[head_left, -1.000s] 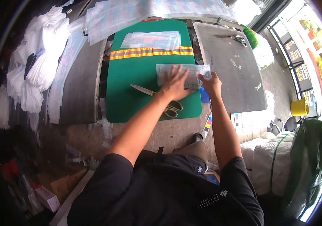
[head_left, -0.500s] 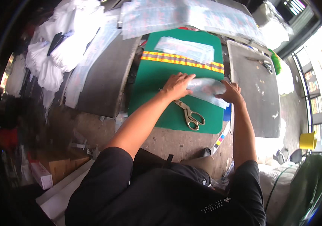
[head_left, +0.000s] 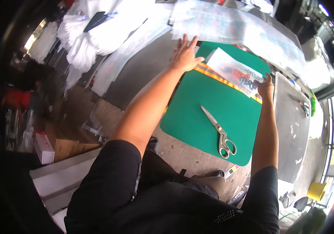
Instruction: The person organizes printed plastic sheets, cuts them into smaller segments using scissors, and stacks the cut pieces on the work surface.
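Presently, your left hand [head_left: 185, 56] is poised at the far left edge of a green, round-cornered counter [head_left: 198, 117], its fingers spread and released; whether they touch the surface cannot be told. Your right hand [head_left: 266, 87] is at the right end of a whitish, translucent rectangular sheet with red and dark printing [head_left: 233, 70], its fingers apparently grasping that end. The sheet is at the far part of the counter, just beyond and partly over a flat orange, yellow and grey striped band [head_left: 213, 75]. Nearer you, silver-bladed scissors with looped handles [head_left: 219, 128] point far left. Note the likely faults: with the left end unheld, the sheet could swing askew or curl; a low sweep of the sheet could drag the band out of line; a careless near-side reach could knock the scissors.
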Demonstrator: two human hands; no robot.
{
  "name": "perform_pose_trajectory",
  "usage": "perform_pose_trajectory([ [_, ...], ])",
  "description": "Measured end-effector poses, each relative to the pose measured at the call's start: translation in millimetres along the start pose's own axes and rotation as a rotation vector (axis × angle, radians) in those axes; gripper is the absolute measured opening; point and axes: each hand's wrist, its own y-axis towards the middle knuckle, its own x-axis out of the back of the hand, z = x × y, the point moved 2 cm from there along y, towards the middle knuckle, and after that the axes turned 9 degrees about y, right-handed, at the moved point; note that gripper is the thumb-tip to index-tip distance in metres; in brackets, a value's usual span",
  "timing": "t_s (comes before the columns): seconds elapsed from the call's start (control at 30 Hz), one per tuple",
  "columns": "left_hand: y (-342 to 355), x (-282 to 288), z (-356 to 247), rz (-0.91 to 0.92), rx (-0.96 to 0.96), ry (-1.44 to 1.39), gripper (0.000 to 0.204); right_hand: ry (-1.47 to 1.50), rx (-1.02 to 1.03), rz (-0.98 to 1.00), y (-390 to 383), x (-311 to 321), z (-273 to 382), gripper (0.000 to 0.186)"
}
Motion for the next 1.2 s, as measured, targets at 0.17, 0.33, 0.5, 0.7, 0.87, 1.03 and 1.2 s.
perform_pose_trajectory([
  [0.17,-58,27,152,0.166,0.303,0.334,0.082,-0.099,0.231,-0.072,-4,-81,61,0.082],
  [0.33,-134,72,271,0.282,0.583,0.542,0.079,0.084,0.497,0.097,-32,-193,178,0.078],
  [0.5,-198,83,330,0.331,0.617,0.362,0.071,0.252,0.651,0.309,-106,-284,284,0.075],
  [0.7,-211,82,339,0.210,0.468,0.239,0.047,0.218,0.570,0.458,-151,-317,322,0.073],
  [0.87,-209,77,336,0.275,0.505,0.160,0.052,0.227,0.573,0.521,-154,-322,325,0.071],
  [1.03,-214,53,346,0.055,0.477,0.435,0.057,0.221,0.554,0.546,-156,-328,326,0.071],
  [1.2,-211,56,344,-0.080,0.474,0.357,0.037,0.185,0.556,0.563,-155,-327,326,0.071],
])
